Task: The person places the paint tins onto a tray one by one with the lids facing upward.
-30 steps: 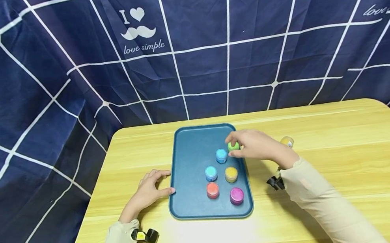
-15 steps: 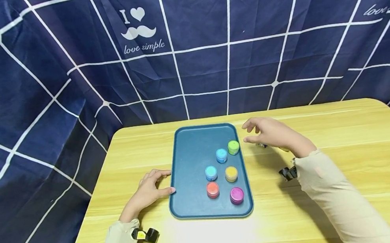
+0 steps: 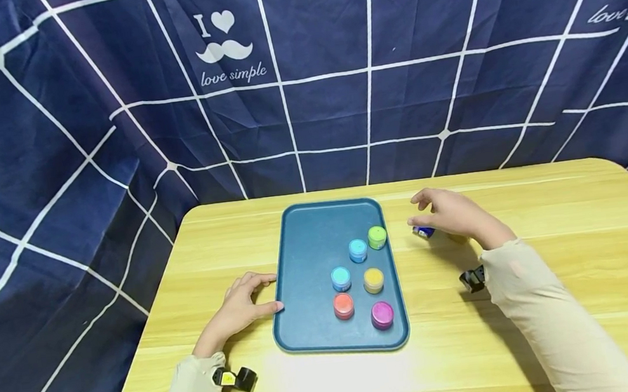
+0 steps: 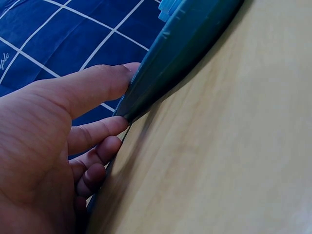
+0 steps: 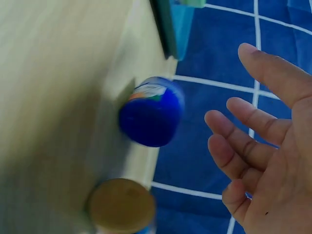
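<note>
My left hand (image 3: 239, 307) is at the left edge of a dark teal tray (image 3: 311, 330). In the left wrist view its thumb lies over the rim and a fingertip presses the outer side, pinching the edge. My right hand (image 3: 455, 212) hovers just right of the tray, fingers loosely bent, holding nothing. Below its fingertips lies a small dark blue jar (image 3: 424, 232), on its side. The right wrist view shows this jar apart from the fingers, with a yellow-lidded jar (image 5: 122, 204) nearby; the hand mostly hides that one in the head view.
On the tray stand several small jars: green (image 3: 377, 237), two light blue (image 3: 357, 250), yellow (image 3: 373, 280), red (image 3: 343, 306) and purple (image 3: 382, 314). The wooden table (image 3: 524, 225) meets a dark blue curtain (image 3: 334, 117) with white lines.
My right hand has let go of the green jar, leaving it on the tray, and has moved right, over the dark blue jar. My left hand has stayed at the tray edge.
</note>
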`<state>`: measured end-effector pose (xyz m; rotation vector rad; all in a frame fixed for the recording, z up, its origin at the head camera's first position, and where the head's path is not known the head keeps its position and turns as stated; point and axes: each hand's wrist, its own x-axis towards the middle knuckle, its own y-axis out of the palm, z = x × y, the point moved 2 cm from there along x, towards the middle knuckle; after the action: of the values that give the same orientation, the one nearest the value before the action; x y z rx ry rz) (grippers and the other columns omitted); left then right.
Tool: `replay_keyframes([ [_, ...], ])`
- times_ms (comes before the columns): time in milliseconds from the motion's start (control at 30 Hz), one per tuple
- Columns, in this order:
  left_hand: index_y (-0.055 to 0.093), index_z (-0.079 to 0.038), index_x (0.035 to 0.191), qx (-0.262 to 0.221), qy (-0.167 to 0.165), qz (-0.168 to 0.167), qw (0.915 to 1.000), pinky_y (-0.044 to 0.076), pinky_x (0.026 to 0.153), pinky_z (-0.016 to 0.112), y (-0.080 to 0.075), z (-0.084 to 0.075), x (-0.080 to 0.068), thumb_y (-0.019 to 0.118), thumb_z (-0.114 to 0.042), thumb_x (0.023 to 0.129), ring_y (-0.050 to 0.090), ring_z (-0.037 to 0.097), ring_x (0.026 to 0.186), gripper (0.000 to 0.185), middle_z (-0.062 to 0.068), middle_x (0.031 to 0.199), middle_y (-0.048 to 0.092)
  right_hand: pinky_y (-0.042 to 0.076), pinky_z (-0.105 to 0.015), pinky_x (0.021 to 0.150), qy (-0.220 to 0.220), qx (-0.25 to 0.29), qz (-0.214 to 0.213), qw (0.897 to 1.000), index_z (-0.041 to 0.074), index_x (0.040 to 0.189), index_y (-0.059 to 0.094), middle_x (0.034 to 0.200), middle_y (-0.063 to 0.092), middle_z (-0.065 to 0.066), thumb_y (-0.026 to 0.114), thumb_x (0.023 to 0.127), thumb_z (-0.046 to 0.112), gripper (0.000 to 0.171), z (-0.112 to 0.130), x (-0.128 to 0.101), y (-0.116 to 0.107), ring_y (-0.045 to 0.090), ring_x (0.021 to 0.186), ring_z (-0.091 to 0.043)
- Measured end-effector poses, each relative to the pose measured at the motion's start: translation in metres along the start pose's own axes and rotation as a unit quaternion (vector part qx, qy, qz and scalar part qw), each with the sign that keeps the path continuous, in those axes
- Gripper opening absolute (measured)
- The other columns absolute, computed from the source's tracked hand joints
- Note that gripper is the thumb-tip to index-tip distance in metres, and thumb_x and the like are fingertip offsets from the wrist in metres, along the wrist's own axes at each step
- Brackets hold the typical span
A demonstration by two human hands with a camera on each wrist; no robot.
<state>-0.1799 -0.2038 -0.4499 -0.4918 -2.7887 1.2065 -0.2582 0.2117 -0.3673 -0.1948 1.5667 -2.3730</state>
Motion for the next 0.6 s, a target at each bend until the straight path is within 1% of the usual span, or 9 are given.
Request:
replay_keyframes([
  [100, 0.061, -0.014, 0.129, 0.001, 0.001, -0.001, 1.0, 0.031, 0.092, 0.042, 0.0, 0.0, 0.0, 0.078, -0.038, 0.078, 0.046, 0.024, 0.108, 0.058, 0.004, 0.117, 0.059, 0.045, -0.053, 0.087, 0.009, -0.01, -0.002, 1.0, -0.003, 0.124, 0.057, 0.112, 0.065, -0.022, 0.067, 0.089, 0.034, 0.052, -0.007, 0.001, 0.004, 0.062, 0.099, -0.036],
  [300, 0.061, -0.014, 0.129, 0.005, 0.005, -0.001, 1.0, 0.03, 0.087, 0.038, 0.0, 0.0, 0.0, 0.078, -0.039, 0.079, 0.044, 0.021, 0.1, 0.058, 0.003, 0.113, 0.058, 0.043, -0.055, 0.089, 0.025, -0.02, 0.006, 0.999, -0.003, 0.124, 0.058, 0.113, 0.065, -0.022, 0.066, 0.089, 0.036, 0.053, -0.014, 0.001, 0.009, 0.061, 0.103, -0.038],
  [433, 0.061, -0.014, 0.129, 0.005, 0.004, 0.0, 1.0, 0.03, 0.088, 0.039, 0.0, 0.0, 0.0, 0.078, -0.039, 0.079, 0.044, 0.021, 0.101, 0.058, 0.004, 0.114, 0.058, 0.043, -0.056, 0.089, 0.031, -0.031, 0.012, 0.999, -0.003, 0.123, 0.059, 0.112, 0.066, -0.02, 0.065, 0.09, 0.038, 0.053, -0.017, 0.002, 0.011, 0.061, 0.105, -0.038],
  [600, 0.061, -0.014, 0.129, 0.004, 0.001, 0.0, 1.0, 0.03, 0.089, 0.039, -0.001, 0.0, 0.0, 0.078, -0.038, 0.079, 0.045, 0.021, 0.103, 0.058, 0.003, 0.113, 0.058, 0.041, -0.055, 0.087, 0.035, -0.039, 0.016, 0.999, -0.003, 0.121, 0.061, 0.108, 0.069, -0.015, 0.066, 0.088, 0.039, 0.053, -0.019, 0.002, 0.014, 0.063, 0.101, -0.033],
])
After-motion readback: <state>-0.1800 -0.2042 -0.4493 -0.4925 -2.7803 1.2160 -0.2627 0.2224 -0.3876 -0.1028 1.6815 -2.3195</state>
